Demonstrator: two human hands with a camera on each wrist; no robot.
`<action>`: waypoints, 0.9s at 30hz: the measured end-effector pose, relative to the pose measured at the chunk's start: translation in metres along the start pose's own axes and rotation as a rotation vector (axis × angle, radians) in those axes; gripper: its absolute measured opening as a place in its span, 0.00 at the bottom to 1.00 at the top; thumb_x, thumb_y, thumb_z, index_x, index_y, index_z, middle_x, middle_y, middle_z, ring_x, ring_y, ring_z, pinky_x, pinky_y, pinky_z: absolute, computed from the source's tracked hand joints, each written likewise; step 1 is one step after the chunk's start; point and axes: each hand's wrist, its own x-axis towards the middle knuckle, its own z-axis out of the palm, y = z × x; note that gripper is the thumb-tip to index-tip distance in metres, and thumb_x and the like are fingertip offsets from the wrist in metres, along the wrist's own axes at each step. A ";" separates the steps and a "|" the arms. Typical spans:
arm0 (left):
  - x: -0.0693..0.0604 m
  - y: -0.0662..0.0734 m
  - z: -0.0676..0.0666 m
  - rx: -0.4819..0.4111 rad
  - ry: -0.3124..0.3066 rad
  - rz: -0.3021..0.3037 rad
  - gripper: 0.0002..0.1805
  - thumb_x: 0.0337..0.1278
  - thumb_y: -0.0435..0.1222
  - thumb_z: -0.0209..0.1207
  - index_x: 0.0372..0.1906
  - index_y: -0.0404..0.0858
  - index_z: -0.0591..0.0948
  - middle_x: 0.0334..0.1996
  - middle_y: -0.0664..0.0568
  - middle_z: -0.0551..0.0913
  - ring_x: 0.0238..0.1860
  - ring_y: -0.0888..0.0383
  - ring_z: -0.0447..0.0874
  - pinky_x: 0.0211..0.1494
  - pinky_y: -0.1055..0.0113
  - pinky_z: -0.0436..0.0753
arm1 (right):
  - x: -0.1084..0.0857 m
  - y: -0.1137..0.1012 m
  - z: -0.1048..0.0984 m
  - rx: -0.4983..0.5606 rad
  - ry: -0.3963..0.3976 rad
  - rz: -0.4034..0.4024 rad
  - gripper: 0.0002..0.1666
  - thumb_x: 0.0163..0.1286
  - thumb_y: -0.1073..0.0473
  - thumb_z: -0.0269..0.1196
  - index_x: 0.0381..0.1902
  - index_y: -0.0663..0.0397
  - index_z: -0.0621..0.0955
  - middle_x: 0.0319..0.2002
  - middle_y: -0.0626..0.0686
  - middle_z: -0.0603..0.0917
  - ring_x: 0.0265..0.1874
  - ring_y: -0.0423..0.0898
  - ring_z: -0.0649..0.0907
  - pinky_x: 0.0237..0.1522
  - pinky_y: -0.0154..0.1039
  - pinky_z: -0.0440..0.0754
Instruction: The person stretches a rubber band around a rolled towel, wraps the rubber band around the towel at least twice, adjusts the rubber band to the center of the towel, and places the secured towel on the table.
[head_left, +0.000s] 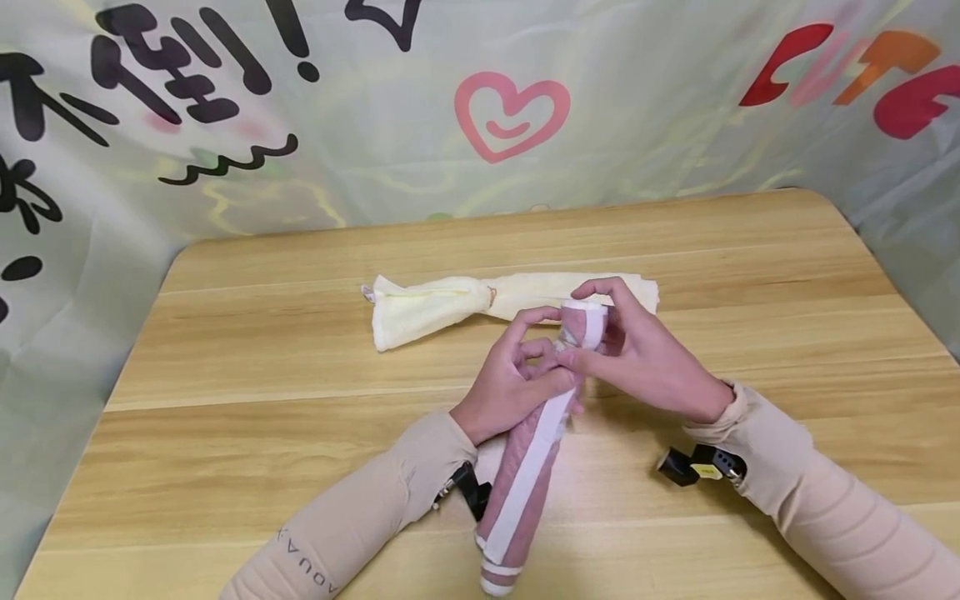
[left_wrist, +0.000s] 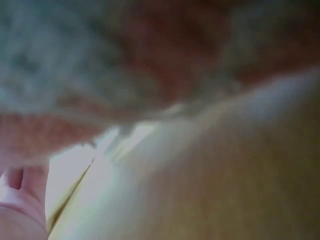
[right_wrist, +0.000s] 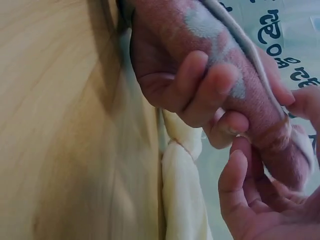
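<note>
A rolled pink towel [head_left: 520,492] with white stripes slants up from the table's front, its upper end raised between both hands. My left hand [head_left: 510,383] grips it below that end, fingers wrapped round it in the right wrist view. My right hand [head_left: 645,354] holds the upper end, thumb on the near side and fingers beyond. A thin brownish band [right_wrist: 277,135] circles the roll by the right fingertips. Blurred towel cloth [left_wrist: 165,55] fills the top of the left wrist view. Behind lies a cream towel [head_left: 427,312], cinched by a band [head_left: 491,297]; the right hand partly covers it.
The wooden table [head_left: 247,350] has rounded far corners. Behind it hangs a pale cloth backdrop [head_left: 360,158] with black characters and a pink heart [head_left: 512,117]. A small black device [head_left: 701,464] sits at the right wrist, another [head_left: 468,492] at the left.
</note>
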 end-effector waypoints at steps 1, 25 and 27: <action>0.000 0.000 0.000 -0.004 0.018 -0.005 0.33 0.65 0.24 0.59 0.71 0.42 0.63 0.36 0.51 0.84 0.30 0.45 0.91 0.39 0.44 0.92 | 0.000 -0.001 0.000 0.030 0.004 -0.006 0.33 0.71 0.64 0.68 0.65 0.54 0.63 0.44 0.60 0.84 0.38 0.46 0.88 0.37 0.38 0.89; 0.006 0.004 0.004 0.166 0.281 -0.067 0.16 0.81 0.40 0.47 0.61 0.35 0.70 0.49 0.30 0.84 0.38 0.65 0.86 0.42 0.70 0.85 | -0.002 -0.002 0.000 -0.402 0.374 -0.495 0.13 0.58 0.73 0.73 0.37 0.52 0.89 0.32 0.47 0.90 0.34 0.36 0.85 0.42 0.21 0.82; 0.006 0.006 0.004 0.201 0.278 -0.104 0.22 0.83 0.44 0.43 0.66 0.35 0.72 0.49 0.33 0.84 0.40 0.65 0.84 0.44 0.71 0.85 | -0.002 -0.002 -0.002 -0.405 0.363 -0.472 0.13 0.59 0.72 0.72 0.38 0.51 0.89 0.33 0.46 0.89 0.33 0.35 0.85 0.41 0.22 0.83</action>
